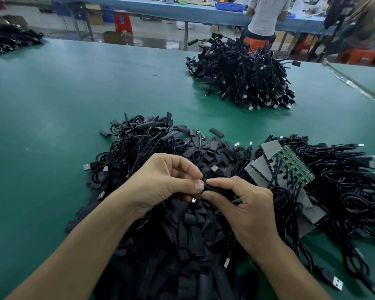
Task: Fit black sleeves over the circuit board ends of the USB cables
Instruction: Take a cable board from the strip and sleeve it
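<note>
My left hand and my right hand meet over a heap of loose black sleeves. Between the fingertips of both hands sits one black sleeve, pinched by thumb and forefinger on each side. What is inside the sleeve is hidden by my fingers. A bundle of USB cables with green circuit boards at their ends lies just right of my hands. Sleeved cables lie in a tangle behind my left hand.
A large pile of black cables stands at the far right of the green table. Another dark pile is at the far left corner. A person sits at a blue bench behind.
</note>
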### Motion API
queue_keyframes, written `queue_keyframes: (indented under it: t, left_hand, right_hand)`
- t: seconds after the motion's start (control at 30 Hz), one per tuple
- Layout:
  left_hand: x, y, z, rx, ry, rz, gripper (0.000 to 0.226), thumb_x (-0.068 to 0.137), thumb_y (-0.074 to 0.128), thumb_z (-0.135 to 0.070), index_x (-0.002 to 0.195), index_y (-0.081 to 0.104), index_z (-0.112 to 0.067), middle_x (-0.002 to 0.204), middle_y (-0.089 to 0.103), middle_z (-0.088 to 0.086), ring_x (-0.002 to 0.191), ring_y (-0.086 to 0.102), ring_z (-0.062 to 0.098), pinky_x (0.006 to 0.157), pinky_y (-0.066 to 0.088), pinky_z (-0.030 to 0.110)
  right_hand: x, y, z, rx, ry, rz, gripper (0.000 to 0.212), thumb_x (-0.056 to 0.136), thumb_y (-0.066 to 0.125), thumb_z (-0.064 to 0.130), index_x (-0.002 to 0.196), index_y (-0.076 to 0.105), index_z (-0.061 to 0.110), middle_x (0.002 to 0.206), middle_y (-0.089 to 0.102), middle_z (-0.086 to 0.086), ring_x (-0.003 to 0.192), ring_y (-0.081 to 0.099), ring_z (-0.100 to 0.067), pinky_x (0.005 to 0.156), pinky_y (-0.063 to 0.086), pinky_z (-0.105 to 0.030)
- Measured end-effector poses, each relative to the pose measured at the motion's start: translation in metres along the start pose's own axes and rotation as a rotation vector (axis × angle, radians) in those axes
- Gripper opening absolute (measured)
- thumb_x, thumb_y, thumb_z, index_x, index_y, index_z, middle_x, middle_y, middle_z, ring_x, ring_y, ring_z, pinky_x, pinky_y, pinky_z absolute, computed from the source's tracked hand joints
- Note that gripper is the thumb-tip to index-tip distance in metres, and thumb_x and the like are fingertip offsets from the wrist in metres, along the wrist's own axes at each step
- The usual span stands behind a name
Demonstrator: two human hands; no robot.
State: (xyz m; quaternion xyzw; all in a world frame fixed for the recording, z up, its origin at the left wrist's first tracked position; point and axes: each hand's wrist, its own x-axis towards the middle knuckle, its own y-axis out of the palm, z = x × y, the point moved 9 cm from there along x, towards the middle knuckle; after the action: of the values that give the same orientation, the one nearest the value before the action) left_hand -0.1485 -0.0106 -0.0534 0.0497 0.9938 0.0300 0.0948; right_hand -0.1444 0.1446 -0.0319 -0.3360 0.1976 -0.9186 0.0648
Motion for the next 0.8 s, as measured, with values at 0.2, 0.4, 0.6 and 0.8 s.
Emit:
queue_keyframes:
  t: [0.2, 0.4, 0.6, 0.8]
  left_hand:
    - [0.001, -0.001, 0.003, -0.036, -0.017, 0.000, 0.022, 0.074, 0.076, 0.009, 0.071, 0.076, -0.013, 0.071, 0.072, 0.013, 0.060, 0.069, 0.017, 0.053, 0.054, 0.021]
    - [0.002, -0.010, 0.003, -0.093, -0.014, -0.106, 0.016, 0.078, 0.073, 0.011, 0.080, 0.066, -0.004, 0.072, 0.073, 0.016, 0.067, 0.074, 0.023, 0.055, 0.057, 0.022]
    - [0.002, -0.009, 0.003, -0.109, -0.013, -0.122, 0.015, 0.078, 0.073, 0.010, 0.080, 0.066, -0.003, 0.072, 0.073, 0.016, 0.068, 0.075, 0.023, 0.057, 0.059, 0.023]
    - [0.003, -0.011, 0.003, -0.122, -0.008, -0.139, 0.015, 0.078, 0.073, 0.011, 0.081, 0.067, -0.002, 0.072, 0.073, 0.016, 0.067, 0.074, 0.022, 0.057, 0.059, 0.023]
  right_hand:
    - [0.000, -0.004, -0.001, -0.006, 0.038, -0.051, 0.030, 0.078, 0.076, 0.036, 0.104, 0.075, 0.022, 0.090, 0.073, 0.012, 0.084, 0.068, 0.003, 0.075, 0.052, -0.013]
    - [-0.002, -0.021, -0.014, 0.039, 0.164, -0.244, 0.028, 0.076, 0.075, 0.038, 0.104, 0.067, 0.038, 0.085, 0.072, 0.017, 0.081, 0.069, -0.001, 0.074, 0.055, -0.016]
    - [-0.004, -0.018, -0.017, 0.071, 0.190, -0.232, 0.030, 0.079, 0.071, 0.034, 0.108, 0.072, 0.025, 0.090, 0.073, 0.019, 0.082, 0.070, 0.003, 0.073, 0.053, -0.011]
    - [-0.004, -0.011, -0.020, 0.106, 0.213, -0.173, 0.033, 0.079, 0.074, 0.027, 0.112, 0.069, 0.024, 0.092, 0.073, 0.021, 0.088, 0.070, 0.003, 0.079, 0.051, -0.010]
